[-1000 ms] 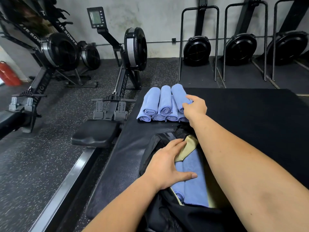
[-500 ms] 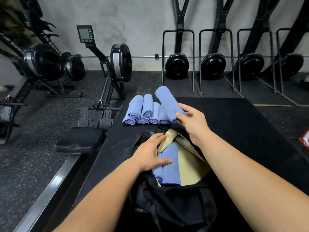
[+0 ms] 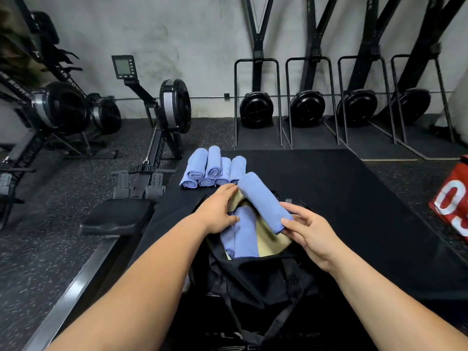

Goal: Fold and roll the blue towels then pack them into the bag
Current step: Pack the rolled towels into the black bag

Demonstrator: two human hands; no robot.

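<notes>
A black bag (image 3: 263, 282) with a tan lining lies open on the black mat in front of me. Two rolled blue towels (image 3: 244, 234) lie inside it along the left side. My right hand (image 3: 307, 230) grips the near end of another rolled blue towel (image 3: 260, 198), held at a slant over the bag's opening. My left hand (image 3: 219, 211) rests on the bag's left edge, its fingers holding the opening back and touching the packed towels. A stack of several rolled blue towels (image 3: 214, 169) sits on the mat just beyond the bag.
The black mat (image 3: 342, 198) spreads to the right. A rowing machine (image 3: 162, 138) with its seat (image 3: 116, 216) stands close on the left, others further left. Upright rowers (image 3: 257, 107) line the back wall. A red item (image 3: 453, 198) with white print lies at the right edge.
My right hand has lifted one rolled towel off the stack and carried it back over the open bag. My left hand stays at the bag's left edge.
</notes>
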